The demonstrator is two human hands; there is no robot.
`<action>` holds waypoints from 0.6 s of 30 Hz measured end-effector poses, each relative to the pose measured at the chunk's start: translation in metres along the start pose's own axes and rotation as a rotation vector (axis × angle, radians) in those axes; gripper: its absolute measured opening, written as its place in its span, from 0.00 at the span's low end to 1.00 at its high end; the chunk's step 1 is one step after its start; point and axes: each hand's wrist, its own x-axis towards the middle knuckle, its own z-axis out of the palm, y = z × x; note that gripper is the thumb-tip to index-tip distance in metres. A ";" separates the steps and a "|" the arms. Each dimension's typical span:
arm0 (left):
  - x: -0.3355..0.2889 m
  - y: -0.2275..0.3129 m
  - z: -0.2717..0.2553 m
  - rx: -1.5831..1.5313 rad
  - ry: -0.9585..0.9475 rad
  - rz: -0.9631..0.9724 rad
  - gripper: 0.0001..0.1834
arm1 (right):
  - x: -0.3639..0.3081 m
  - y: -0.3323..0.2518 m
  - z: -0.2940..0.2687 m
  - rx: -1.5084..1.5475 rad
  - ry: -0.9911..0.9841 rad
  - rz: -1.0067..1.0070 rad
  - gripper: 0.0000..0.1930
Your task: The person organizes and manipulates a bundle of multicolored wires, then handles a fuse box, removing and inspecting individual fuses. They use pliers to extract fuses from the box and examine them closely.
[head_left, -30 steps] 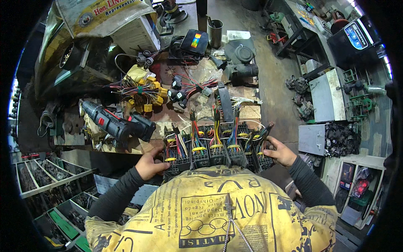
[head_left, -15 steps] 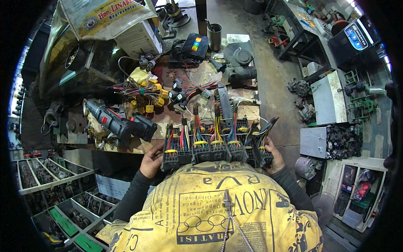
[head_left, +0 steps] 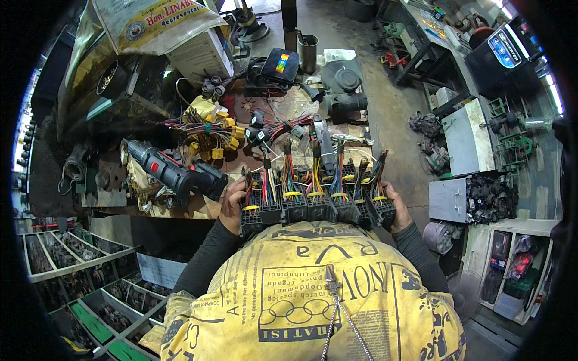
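A long row of black plastic wire connectors (head_left: 322,212) lies across in front of my chest, at the bench's near edge. Bundles of coloured wires rise from its sockets, each with a yellow piece at its base. At the row's left end, my left hand (head_left: 231,203) grips the side, fingers curled over the outer face. My right hand (head_left: 398,207) clasps the opposite end, with its thumb upward along the side. Both palms are partly hidden. Left of the row, near my left hand, lies a black cordless power tool (head_left: 162,171).
Wires with yellow connectors (head_left: 229,143) and a small black-and-white connector (head_left: 257,135) lie beyond the row. Farther back are a metal cup (head_left: 307,55) and a black case (head_left: 280,66). Green-bottomed bins (head_left: 90,319) stand low at left; a metal cabinet (head_left: 469,138) is at right.
The connector row, with both hands on its ends, has shifted slightly right and up in view. My left fingers now show more fully along its end.
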 end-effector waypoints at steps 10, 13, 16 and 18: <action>0.022 0.058 -0.014 -0.790 -0.076 -0.737 0.45 | -0.015 -0.017 0.023 0.241 0.096 0.172 0.21; 0.030 0.082 -0.050 -0.431 -0.252 -0.593 0.45 | -0.032 -0.052 0.042 0.213 0.116 0.343 0.22; 0.045 0.092 -0.057 -0.613 -0.315 -0.830 0.41 | -0.027 -0.074 0.056 0.059 0.197 0.518 0.27; 0.057 0.087 -0.055 -0.770 -0.343 -1.043 0.35 | -0.008 -0.074 0.062 -0.067 0.243 0.524 0.28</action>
